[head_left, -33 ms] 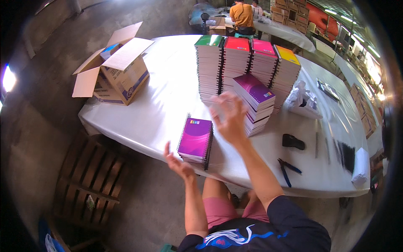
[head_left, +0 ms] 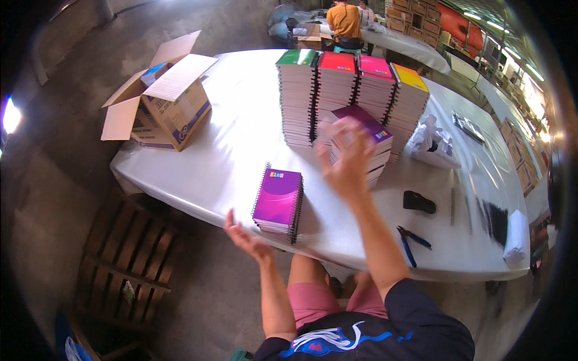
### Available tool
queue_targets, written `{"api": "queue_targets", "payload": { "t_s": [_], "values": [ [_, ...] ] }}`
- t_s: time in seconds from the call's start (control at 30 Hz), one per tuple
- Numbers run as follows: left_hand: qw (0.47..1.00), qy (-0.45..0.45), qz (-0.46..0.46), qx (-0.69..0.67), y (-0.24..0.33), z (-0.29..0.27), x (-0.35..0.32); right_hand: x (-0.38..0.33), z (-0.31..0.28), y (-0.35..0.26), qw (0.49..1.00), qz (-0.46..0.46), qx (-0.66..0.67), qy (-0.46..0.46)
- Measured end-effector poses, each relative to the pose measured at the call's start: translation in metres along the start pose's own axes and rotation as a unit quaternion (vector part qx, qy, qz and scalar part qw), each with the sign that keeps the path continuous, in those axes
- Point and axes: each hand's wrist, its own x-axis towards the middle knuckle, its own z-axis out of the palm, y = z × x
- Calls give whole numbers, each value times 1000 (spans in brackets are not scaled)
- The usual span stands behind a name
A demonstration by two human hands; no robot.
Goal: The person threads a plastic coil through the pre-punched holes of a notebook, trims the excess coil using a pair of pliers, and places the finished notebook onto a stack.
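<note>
The left hand [head_left: 247,239], empty, fingers spread, hangs beside the purple spiral notebooks [head_left: 277,201] near the edge of the white table [head_left: 226,159]; the right hand [head_left: 346,155], blurred, splays before another purple stack [head_left: 379,138], contact unclear.

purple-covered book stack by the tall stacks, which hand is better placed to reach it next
Probably the right hand: it overlaps the purple-covered book stack in view, contact unclear. The left hand is farther off, beside the purple wire-bound notebook pile.
</note>
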Motion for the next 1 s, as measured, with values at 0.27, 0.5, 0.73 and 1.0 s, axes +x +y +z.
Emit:
{"api": "queue_targets", "payload": {
  "t_s": [0.27,0.5,0.73,1.0],
  "values": [
    [988,65,136,-34,103,-1,12,52,-41,183,888,315,70,-326],
    [949,-200,218,-109,146,44,-31,60,-56,129,939,245,-146,-192],
    [889,-389,-130,-202,173,117,-66,41,-91,117,962,214,167,-4],
    [848,-524,80,22,148,97,-52,-78,-169,117,922,252,290,-39]
  ]
}}
